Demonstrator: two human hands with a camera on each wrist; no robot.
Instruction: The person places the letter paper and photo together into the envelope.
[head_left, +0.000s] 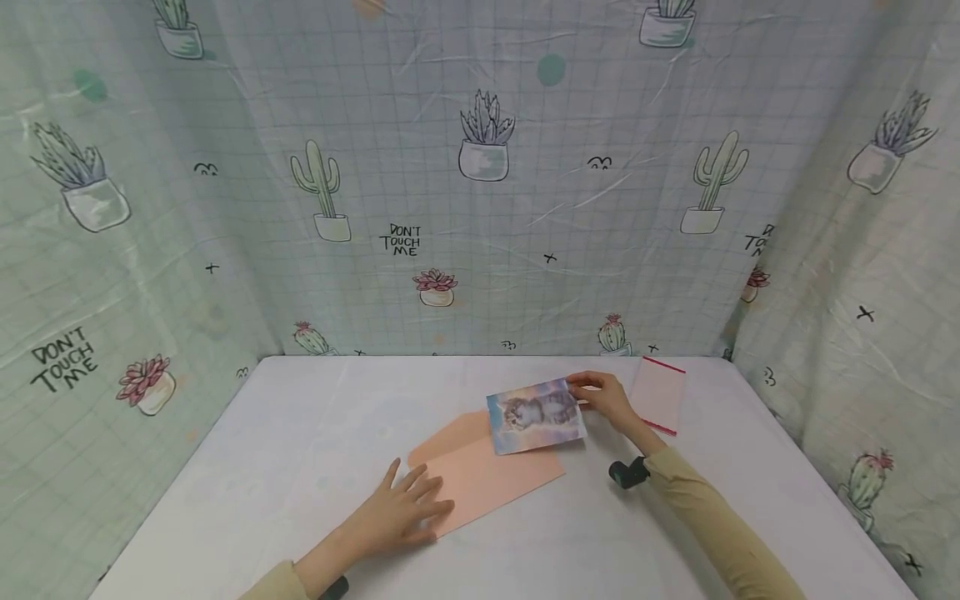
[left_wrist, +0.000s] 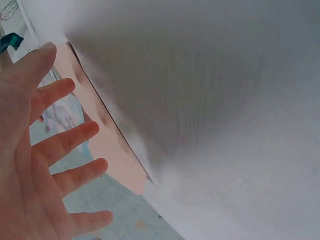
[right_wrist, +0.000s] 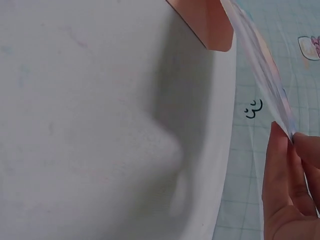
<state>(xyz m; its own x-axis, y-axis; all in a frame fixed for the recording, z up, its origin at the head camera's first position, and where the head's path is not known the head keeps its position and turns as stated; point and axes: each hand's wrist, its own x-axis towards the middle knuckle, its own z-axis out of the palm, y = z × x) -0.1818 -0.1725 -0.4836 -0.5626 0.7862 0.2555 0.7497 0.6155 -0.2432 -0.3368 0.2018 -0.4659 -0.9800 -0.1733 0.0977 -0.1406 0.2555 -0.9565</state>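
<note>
A card with a kitten picture is held at its right end by my right hand. In the right wrist view, the thumb and fingers pinch the edge of the slightly bowed card. Beneath it, overlapped by the card in the head view, a peach envelope lies slanted on the table. My left hand is at the envelope's near left end, fingers spread and fairly straight. The left wrist view shows those spread fingers beside the envelope; whether they touch it I cannot tell.
A clear sleeve with red edge strips lies at the back right, beyond my right forearm. The white table ends at a cactus-print curtain behind and at both sides. Dark wrist devices are on both arms.
</note>
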